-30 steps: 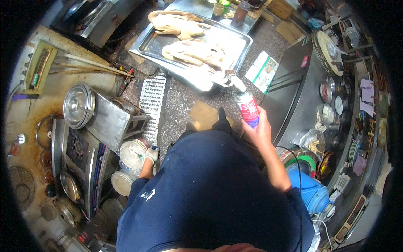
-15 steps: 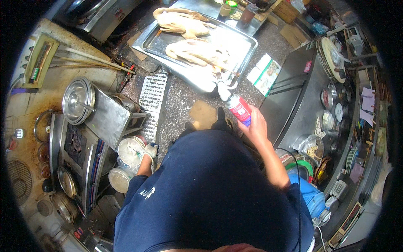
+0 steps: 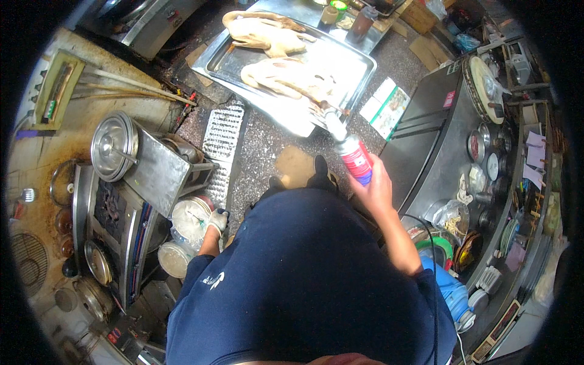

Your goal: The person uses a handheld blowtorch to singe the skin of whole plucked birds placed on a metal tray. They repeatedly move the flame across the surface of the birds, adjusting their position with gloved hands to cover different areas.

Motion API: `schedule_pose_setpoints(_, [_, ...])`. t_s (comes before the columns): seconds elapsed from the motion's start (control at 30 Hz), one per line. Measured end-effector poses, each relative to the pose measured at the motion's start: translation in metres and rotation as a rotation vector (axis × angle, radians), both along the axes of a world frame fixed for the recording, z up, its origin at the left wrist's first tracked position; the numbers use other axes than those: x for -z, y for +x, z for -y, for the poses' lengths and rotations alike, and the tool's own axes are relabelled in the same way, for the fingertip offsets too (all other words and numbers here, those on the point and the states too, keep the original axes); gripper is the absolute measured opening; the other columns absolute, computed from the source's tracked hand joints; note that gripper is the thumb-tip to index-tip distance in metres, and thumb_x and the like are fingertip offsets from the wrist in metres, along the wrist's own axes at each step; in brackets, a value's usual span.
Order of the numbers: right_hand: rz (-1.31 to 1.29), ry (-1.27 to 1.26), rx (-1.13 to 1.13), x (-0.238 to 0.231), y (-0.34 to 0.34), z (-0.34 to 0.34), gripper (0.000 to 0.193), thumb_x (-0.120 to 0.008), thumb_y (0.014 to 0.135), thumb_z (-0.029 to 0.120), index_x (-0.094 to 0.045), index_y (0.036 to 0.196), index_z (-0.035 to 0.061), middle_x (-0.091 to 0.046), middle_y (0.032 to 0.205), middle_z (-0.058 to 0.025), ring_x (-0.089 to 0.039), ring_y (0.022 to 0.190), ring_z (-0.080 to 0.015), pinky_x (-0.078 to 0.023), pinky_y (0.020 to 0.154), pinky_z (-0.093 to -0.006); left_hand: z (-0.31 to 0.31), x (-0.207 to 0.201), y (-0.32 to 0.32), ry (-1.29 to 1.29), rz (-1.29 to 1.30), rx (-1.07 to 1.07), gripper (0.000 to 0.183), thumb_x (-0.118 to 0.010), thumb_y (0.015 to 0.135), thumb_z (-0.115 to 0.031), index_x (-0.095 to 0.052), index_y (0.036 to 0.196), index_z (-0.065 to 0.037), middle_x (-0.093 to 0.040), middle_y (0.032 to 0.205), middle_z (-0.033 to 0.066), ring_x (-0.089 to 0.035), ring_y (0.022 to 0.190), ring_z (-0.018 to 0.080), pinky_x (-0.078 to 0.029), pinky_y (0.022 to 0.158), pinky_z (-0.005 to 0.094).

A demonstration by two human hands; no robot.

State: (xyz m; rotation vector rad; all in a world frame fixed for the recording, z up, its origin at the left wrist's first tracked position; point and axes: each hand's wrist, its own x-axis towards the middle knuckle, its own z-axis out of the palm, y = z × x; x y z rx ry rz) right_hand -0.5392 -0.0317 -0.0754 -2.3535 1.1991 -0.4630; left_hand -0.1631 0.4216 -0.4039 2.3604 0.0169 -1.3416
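Two hands busy: right hand [image 3: 378, 185] clamped on torch canister [image 3: 351, 152], nozzle at plucked bird [image 3: 292, 78] ahead; gloved left hand [image 3: 216, 220] on lidded tub [image 3: 190, 218]; searing stage, next needs steady sweep

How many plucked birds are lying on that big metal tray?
2: one bird at the far end of the metal tray, the other bird nearer, by the torch canister in the right hand.

Person: wearing a navy short-sleeved T-shirt [image 3: 304, 280] bearing a small white mark; left hand [image 3: 216, 220] wearing a white glove; right hand [image 3: 376, 187] going bare.
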Motion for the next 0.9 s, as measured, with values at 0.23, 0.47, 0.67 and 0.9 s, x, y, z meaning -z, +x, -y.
schedule_pose_setpoints(0.23, [0.404,0.603,0.15,-0.009,-0.022,0.051,0.052,-0.089,0.095,0.017,-0.063,0.139,0.0043,-0.073,0.119,-0.0032,-0.068,0.107,-0.0118,-0.056,0.099,-0.0337,0.019,-0.013,0.004,-0.047,-0.005,0.04,0.024,-0.068,0.108,-0.021,-0.077,0.116,0.0,-0.076,0.083,0.0104,-0.071,0.066,0.0245,-0.058,0.062,0.0414])
schedule_pose_setpoints(0.47, [0.579,0.881,0.136,0.0,-0.032,0.102,0.049,-0.087,0.098,0.015,-0.064,0.141,0.003,-0.074,0.121,-0.0014,-0.069,0.105,-0.0098,-0.056,0.097,-0.0306,0.054,-0.061,-0.013,-0.075,0.181,0.207,0.021,-0.066,0.11,-0.02,-0.077,0.114,-0.002,-0.077,0.087,0.009,-0.072,0.069,0.0226,-0.058,0.063,0.0401])
schedule_pose_setpoints(0.67, [0.538,0.908,0.183,0.021,-0.043,0.137,0.049,-0.086,0.098,0.015,-0.064,0.14,0.0036,-0.074,0.12,-0.0027,-0.069,0.105,-0.0109,-0.056,0.096,-0.0318,0.079,-0.083,-0.034,-0.027,0.203,0.255,0.019,-0.069,0.108,-0.019,-0.076,0.115,-0.003,-0.077,0.086,0.0087,-0.072,0.068,0.0221,-0.058,0.06,0.0397])
schedule_pose_setpoints(0.9, [0.482,0.872,0.101,0.039,-0.046,0.164,0.052,-0.091,0.094,0.019,-0.063,0.135,0.0024,-0.075,0.119,-0.0071,-0.072,0.105,-0.0171,-0.058,0.097,-0.0373,0.103,-0.117,-0.064,0.008,0.199,0.234,0.014,-0.069,0.107,-0.015,-0.075,0.113,-0.004,-0.069,0.073,0.0041,-0.065,0.058,0.017,-0.052,0.051,0.036])
